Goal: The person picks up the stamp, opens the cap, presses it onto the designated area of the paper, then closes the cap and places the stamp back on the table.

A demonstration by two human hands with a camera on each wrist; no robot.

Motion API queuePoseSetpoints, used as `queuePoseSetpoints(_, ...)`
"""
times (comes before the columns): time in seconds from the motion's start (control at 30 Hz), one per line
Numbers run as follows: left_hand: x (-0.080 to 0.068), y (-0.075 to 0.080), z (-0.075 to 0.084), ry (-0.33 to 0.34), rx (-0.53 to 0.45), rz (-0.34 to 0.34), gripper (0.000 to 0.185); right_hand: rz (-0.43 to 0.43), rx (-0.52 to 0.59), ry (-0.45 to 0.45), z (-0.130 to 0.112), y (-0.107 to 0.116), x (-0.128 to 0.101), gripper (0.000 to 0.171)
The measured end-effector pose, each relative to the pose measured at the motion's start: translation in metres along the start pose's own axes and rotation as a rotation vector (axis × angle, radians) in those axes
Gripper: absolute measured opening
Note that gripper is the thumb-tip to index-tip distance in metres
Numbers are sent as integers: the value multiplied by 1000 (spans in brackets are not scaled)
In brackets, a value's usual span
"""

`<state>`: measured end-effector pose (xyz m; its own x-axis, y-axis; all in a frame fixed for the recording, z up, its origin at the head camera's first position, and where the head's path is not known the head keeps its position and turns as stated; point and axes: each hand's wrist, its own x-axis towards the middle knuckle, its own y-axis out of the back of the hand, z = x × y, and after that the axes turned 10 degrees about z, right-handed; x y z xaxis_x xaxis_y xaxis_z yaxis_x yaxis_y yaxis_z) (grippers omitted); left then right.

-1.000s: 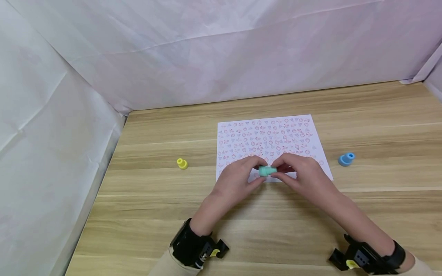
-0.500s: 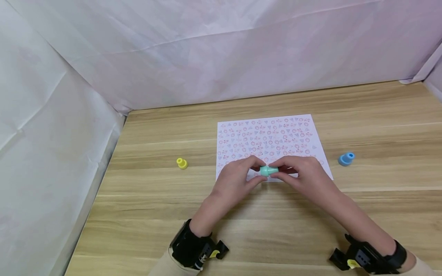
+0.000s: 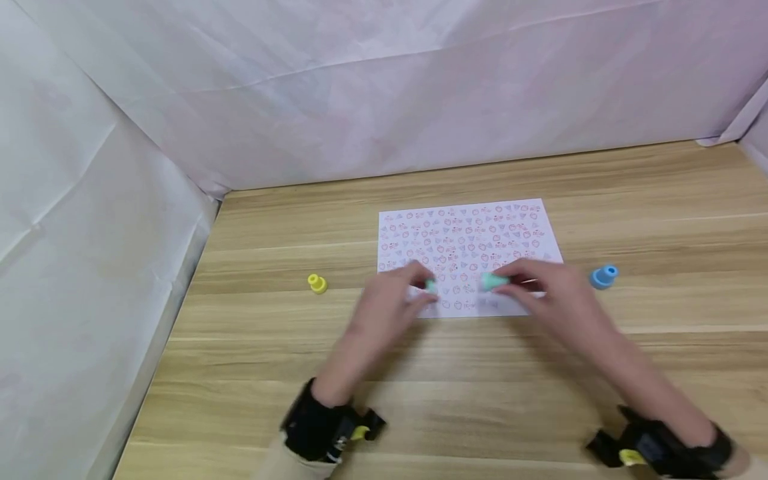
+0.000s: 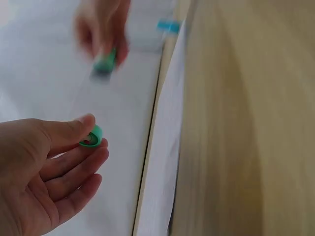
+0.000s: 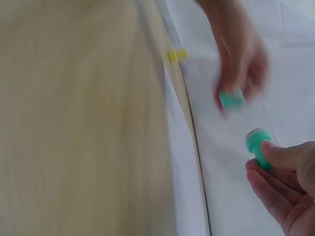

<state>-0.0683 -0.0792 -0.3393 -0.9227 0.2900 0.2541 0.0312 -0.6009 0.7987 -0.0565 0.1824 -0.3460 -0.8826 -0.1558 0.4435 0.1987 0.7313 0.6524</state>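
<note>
In the head view, both hands hover over the near part of a printed paper sheet (image 3: 462,250), some way apart. My left hand (image 3: 384,310) pinches a small green cap (image 4: 96,133) between thumb and index finger, its hollow side showing in the left wrist view. Between the thumb and fingers of my right hand (image 3: 558,297) is a green toy stamp (image 5: 262,150), gripped by its narrow handle. The wider end of the stamp points toward the left hand, with a pale face in the right wrist view. Motion blurs both hands somewhat.
A yellow stamp-like piece (image 3: 317,283) stands on the wooden table (image 3: 252,347) left of the sheet. On the right is a similar blue piece (image 3: 603,277). White cloth (image 3: 360,100) hangs behind the table and along its left side.
The hands, earlier together on one green piece, have drawn apart, left hand leftward and right hand rightward. The cap has come off the stamp. The yellow and blue pieces stay put.
</note>
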Motion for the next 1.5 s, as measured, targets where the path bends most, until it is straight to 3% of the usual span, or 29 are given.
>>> queuePoseSetpoints(0.1, -7, 20, -20, 92, 6, 123, 26, 62, -17, -101, 16, 22, -4, 22)
queuePoseSetpoints(0.17, -12, 31, -28, 124, 11, 171, 29, 72, -23, -161, 25, 32, -8, 23)
queuePoseSetpoints(0.3, -14, 39, -37, 116, 11, 157, 31, 48, -22, -208, 36, 38, -12, 24)
queuePoseSetpoints(0.5, -15, 36, -37, 130, 24, 149, 31, 48, -10, -205, 38, 36, -15, 24)
queuePoseSetpoints(0.77, -15, 33, -36, 125, 35, 130, 30, 19, 30, -153, 35, 30, -14, 27)
queuePoseSetpoints(1.07, -16, 29, -36, 116, 25, 131, 30, -35, -12, -5, 29, 20, -9, 31)
queuePoseSetpoints(1.37, -16, 28, -36, 133, 33, 111, 29, -36, -138, 119, 30, 10, -8, 34)
queuePoseSetpoints(1.5, -16, 27, -36, 128, 37, 107, 30, -78, -182, 102, 25, 6, -7, 34)
